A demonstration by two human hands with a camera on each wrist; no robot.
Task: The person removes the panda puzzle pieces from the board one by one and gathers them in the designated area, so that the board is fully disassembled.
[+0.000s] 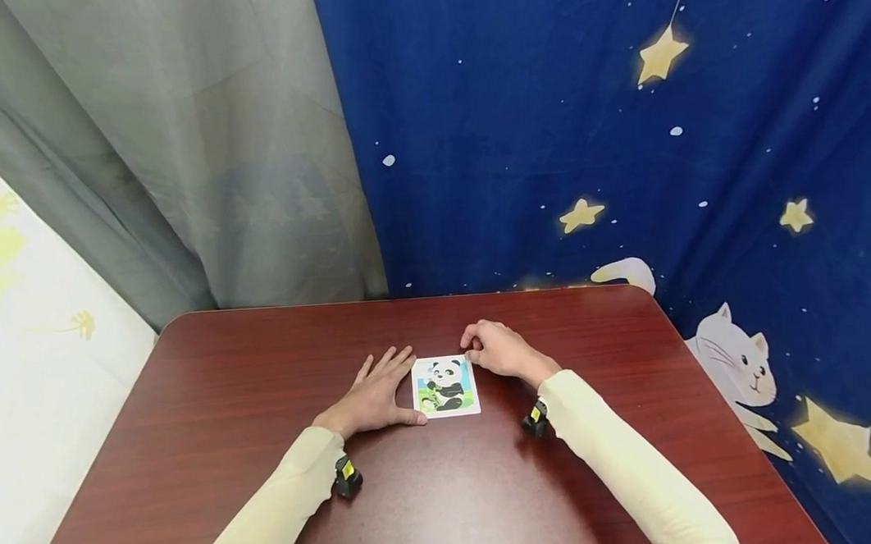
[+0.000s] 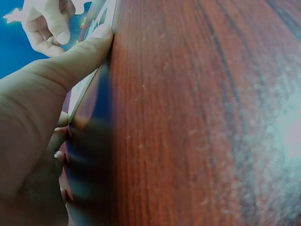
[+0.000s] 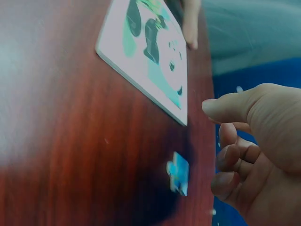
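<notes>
Glossy red-brown wood table (image 1: 447,489): the left hand (image 1: 372,400) lies spread at the panda picture's (image 1: 449,388) left edge, mid-table; by its far right corner, the right hand (image 1: 506,350) curls loosely, thumb apart. Beyond, gray curtain (image 1: 252,150) left, starry blue curtain (image 1: 501,121) right.

Pale glare and soft shadows mark the table (image 1: 447,485) — wrist views hazy, the right's panda picture (image 3: 151,42) washed out.

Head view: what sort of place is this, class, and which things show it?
Probably a curtained-off corner indoors, perhaps set up for play or filming: a star-patterned blue curtain and a grey curtain hang behind a table, on which a panda picture lies.
</notes>
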